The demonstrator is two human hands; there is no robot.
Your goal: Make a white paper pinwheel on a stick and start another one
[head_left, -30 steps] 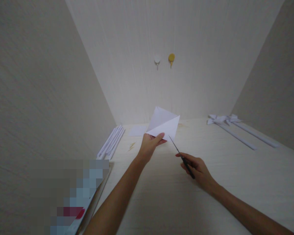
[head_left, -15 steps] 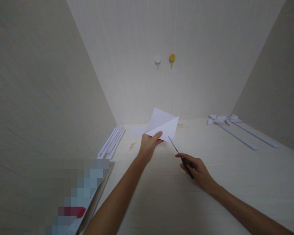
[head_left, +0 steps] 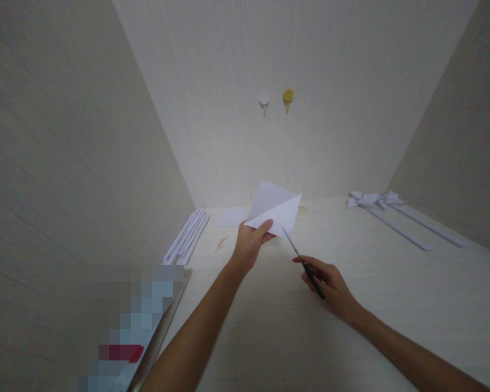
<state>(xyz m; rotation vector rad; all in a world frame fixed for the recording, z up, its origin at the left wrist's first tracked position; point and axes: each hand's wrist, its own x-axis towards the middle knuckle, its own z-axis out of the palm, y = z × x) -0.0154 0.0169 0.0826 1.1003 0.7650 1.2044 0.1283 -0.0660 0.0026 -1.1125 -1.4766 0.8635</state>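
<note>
The folded paper has risen slightly, pinched by the left hand. The right hand grips closed scissors just beside it; the unsupported sheet could bend or slip.

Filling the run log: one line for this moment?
left hand: holds folded paper | right hand: holds scissors | blades near paper

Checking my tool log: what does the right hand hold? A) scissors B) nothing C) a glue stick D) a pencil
A: the right hand holds dark-handled scissors, blades pointing toward the folded white paper held up by the left hand.
</note>
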